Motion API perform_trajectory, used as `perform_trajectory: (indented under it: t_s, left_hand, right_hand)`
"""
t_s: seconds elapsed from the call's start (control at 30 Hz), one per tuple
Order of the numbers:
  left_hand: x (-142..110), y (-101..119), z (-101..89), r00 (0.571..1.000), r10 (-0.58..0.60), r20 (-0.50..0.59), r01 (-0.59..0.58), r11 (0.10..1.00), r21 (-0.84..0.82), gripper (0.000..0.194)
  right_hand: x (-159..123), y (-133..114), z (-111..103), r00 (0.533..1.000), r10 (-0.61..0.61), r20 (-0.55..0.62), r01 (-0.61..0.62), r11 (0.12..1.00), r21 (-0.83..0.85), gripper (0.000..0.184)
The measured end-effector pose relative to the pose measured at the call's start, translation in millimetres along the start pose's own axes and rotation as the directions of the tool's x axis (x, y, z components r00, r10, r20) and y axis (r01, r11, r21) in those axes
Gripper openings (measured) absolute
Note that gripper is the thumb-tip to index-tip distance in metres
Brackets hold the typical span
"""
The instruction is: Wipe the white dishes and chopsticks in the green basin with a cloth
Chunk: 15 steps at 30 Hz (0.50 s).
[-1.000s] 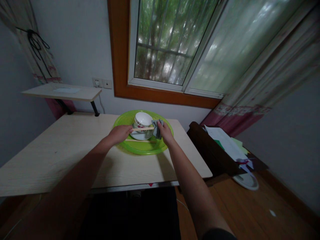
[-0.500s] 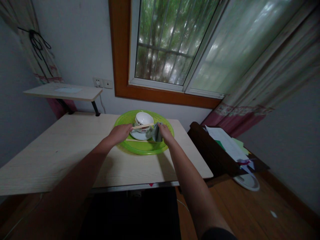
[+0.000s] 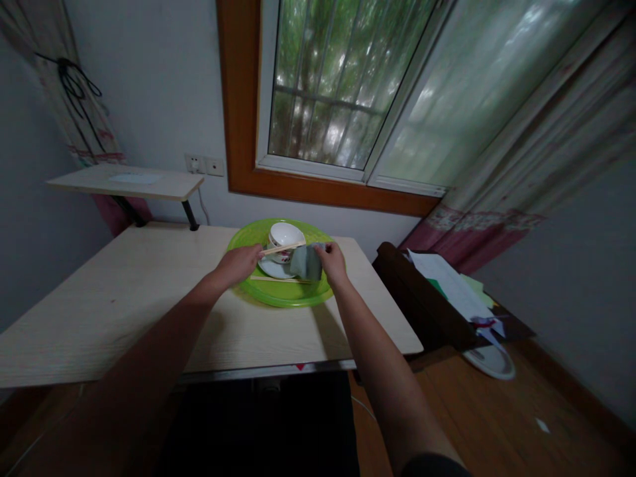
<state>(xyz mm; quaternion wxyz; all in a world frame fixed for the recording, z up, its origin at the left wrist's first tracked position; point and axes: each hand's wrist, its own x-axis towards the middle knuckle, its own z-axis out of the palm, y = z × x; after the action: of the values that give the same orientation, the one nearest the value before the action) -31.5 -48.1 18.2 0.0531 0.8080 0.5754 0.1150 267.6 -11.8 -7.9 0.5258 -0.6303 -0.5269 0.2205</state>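
Note:
My left hand [image 3: 241, 264] is closed round the near ends of a pair of chopsticks [image 3: 283, 249], which point right across the front of a white bowl [image 3: 287, 233]. The bowl sits on a white saucer [image 3: 272, 268] inside a round green basin [image 3: 278, 302]. Pinched in my right hand [image 3: 332, 260] is a grey cloth [image 3: 307, 262]; it hangs beside the chopsticks' far ends and covers part of the saucer and bowl. More chopsticks [image 3: 278, 279] lie in the basin in front of the saucer.
The basin rests on a pale wooden table [image 3: 149, 285]. A small raised shelf [image 3: 129, 182] stands at its back left. Behind are the wall and a window [image 3: 348, 86]. To the right, papers [image 3: 450, 285] lie on a dark brown piece of furniture [image 3: 422, 298].
The grey cloth, bunched half a second ago, now hangs spread wider to the left, over more of the saucer. My right hand has shifted slightly; my left hand keeps the chopsticks in place.

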Motion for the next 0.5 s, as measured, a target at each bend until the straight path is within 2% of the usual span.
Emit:
perform_trajectory:
  t_s: [0.23,0.37,0.5]
  left_hand:
    - [-1.3,1.8,-2.4,1.000,-0.011,0.010,0.011,1.000,0.020,0.044]
    - [-1.1,2.1,-3.2,0.999,0.022,0.044,-0.024,0.999,0.043,0.043]
    - [0.4,-0.7,-2.3,0.994,0.074,0.083,-0.075,0.997,0.007,0.042]
  right_hand:
    - [-2.6,-1.2,-0.2,0.998,-0.051,0.039,0.048,0.997,0.064,0.031]
    - [-4.2,-2.5,-1.6,0.994,-0.109,0.030,0.103,0.982,0.160,0.035]
    - [-7.7,-8.3,-4.5,0.991,-0.129,0.025,0.124,0.982,0.144,0.035]
